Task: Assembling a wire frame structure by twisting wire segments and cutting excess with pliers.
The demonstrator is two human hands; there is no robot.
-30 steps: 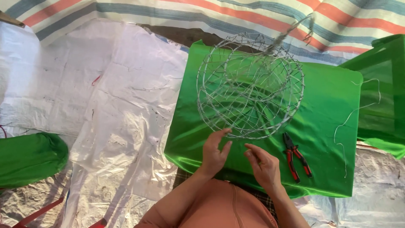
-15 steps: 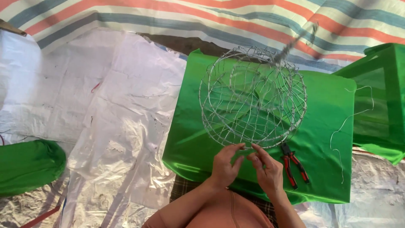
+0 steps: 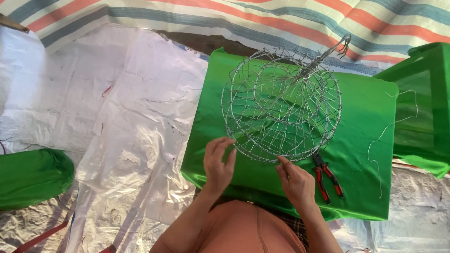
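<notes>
A round wire basket (image 3: 282,104) with a twisted wire handle lies on a green cloth-covered board (image 3: 368,117). My left hand (image 3: 218,165) hovers by the basket's near-left rim, its fingers apart and curled, holding nothing. The fingertips of my right hand (image 3: 295,183) pinch the basket's near rim. Red-handled pliers (image 3: 328,180) lie on the green cloth just right of my right hand.
A loose length of thin wire (image 3: 389,136) curls over the board's right side. A green stool-like frame (image 3: 422,98) stands at the right. Crinkled silver sheeting (image 3: 117,126) covers the ground at left, with a green bundle (image 3: 30,175) on it. A striped tarp (image 3: 262,18) lies beyond.
My left hand has come off the basket's rim and spread its fingers. My right hand stays at the near rim. The basket has barely moved.
</notes>
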